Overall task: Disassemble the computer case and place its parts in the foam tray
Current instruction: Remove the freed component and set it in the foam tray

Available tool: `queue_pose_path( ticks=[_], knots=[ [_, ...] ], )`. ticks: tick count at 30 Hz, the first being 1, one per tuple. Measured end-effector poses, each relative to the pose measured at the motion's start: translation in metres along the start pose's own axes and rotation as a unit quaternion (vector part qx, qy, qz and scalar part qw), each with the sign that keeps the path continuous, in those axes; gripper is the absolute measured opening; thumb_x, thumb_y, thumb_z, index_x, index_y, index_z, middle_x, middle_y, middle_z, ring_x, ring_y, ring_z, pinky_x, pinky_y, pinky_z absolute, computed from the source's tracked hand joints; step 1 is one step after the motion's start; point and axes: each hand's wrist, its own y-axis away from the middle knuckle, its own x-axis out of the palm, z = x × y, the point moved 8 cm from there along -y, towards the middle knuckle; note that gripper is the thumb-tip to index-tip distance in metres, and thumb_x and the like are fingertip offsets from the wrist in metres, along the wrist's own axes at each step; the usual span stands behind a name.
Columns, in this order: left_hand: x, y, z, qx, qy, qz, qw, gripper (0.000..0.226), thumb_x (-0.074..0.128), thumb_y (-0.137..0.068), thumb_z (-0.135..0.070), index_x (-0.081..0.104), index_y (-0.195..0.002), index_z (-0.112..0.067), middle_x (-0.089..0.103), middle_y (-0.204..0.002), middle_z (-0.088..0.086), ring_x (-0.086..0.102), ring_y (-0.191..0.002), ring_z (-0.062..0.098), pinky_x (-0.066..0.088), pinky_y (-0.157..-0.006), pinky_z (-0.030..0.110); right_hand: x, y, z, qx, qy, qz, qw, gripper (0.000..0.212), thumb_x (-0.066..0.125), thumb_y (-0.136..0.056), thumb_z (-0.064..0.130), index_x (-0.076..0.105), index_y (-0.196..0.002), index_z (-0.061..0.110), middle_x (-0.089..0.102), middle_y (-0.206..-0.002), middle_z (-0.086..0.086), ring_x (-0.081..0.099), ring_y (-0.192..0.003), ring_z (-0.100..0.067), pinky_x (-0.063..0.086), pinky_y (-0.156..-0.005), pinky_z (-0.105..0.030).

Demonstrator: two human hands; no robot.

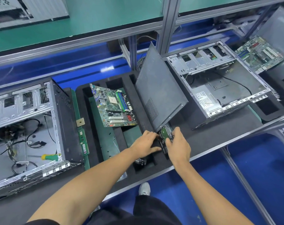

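Fingers [168, 142] of my right hand [178, 146] curl round the near edge of the hard drive [165, 134], while my left hand [144, 144] lies flatter beside it, fingertips pressed to the drive's left side and to the foam; I judge that both steady it so it slides edge-on into a narrow slot rather than tipping. Going from the biggest things down: the bench [219, 137] carries the open computer case [219, 88] to my right, lying on its side with its power supply and some cables still inside, so more is left to strip out. Another opened case [29, 124] sits to my left, a green-handled screwdriver [49, 157] lying in it. Between them is the black foam tray [96, 142], each cut-out shaped to one part. The grey side panel [159, 88] stands tilted in a long slot, leaning toward the right case, and its lower corner hangs just over the drive I am seating. The motherboard [113, 105] lies flat in the wide recess, well apart from my hands. Along the tray's left edge rest memory sticks [83, 141] and a small square processor [80, 122], each in its own shallow pocket. A few tiny screws [111, 137] lie loose in the recess below the board.
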Motion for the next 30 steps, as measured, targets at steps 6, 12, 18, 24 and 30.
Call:
queue_pose_path(
  ticks=[6, 12, 18, 24, 30],
  knots=[
    [0.011, 0.008, 0.009, 0.008, -0.039, 0.01, 0.999, 0.057, 0.067, -0.097, -0.036, 0.05, -0.148, -0.019, 0.035, -0.152, 0.007, 0.028, -0.138, 0.028, 0.034, -0.115, 0.038, 0.03, 0.004, -0.014, 0.014, 0.015, 0.089, 0.996, 0.028, 0.065, -0.095, 0.019, 0.037, -0.093, 0.019, 0.057, -0.088, 0.0, 0.059, -0.077, -0.027, 0.053, -0.068, -0.044],
    [0.002, 0.031, 0.021, 0.008, -0.018, 0.002, 1.0, 0.05, 0.065, -0.096, -0.013, 0.052, -0.144, -0.02, 0.038, -0.146, 0.007, 0.032, -0.134, 0.025, 0.044, -0.105, 0.04, 0.045, -0.003, -0.008, -0.065, 0.229, 0.055, 0.97, 0.015, 0.056, -0.095, 0.034, 0.047, -0.105, 0.027, 0.059, -0.083, 0.007, 0.044, -0.06, -0.019, 0.038, -0.082, -0.035],
    [-0.065, 0.062, 0.077, -0.052, -0.07, -0.073, 0.993, 0.031, 0.061, -0.096, -0.009, 0.059, -0.126, -0.017, 0.054, -0.124, 0.004, 0.042, -0.119, 0.026, 0.042, -0.1, 0.04, 0.051, 0.003, -0.02, -0.043, 0.278, 0.012, 0.96, 0.038, 0.066, -0.087, 0.039, 0.053, -0.116, 0.018, 0.059, -0.099, -0.004, 0.058, -0.079, -0.023, 0.039, -0.082, -0.04],
    [-0.096, 0.122, 0.116, -0.12, -0.173, -0.049, 0.976, 0.025, 0.055, -0.097, -0.012, 0.056, -0.121, -0.018, 0.053, -0.121, 0.004, 0.045, -0.116, 0.027, 0.047, -0.091, 0.042, 0.062, 0.031, 0.049, -0.16, 0.185, -0.052, 0.968, 0.053, 0.084, -0.069, 0.029, 0.057, -0.112, 0.013, 0.051, -0.111, -0.014, 0.048, -0.101, -0.034, 0.041, -0.094, -0.051],
    [-0.142, 0.168, 0.068, -0.02, -0.34, -0.09, 0.936, 0.037, 0.069, -0.086, -0.013, 0.057, -0.12, -0.024, 0.059, -0.106, 0.002, 0.057, -0.1, 0.026, 0.046, -0.09, 0.037, 0.087, 0.066, 0.177, -0.282, 0.002, -0.016, 0.959, 0.022, 0.056, -0.081, 0.028, 0.059, -0.102, 0.022, 0.048, -0.109, -0.002, 0.04, -0.097, -0.024, 0.042, -0.084, -0.044]
  ],
)
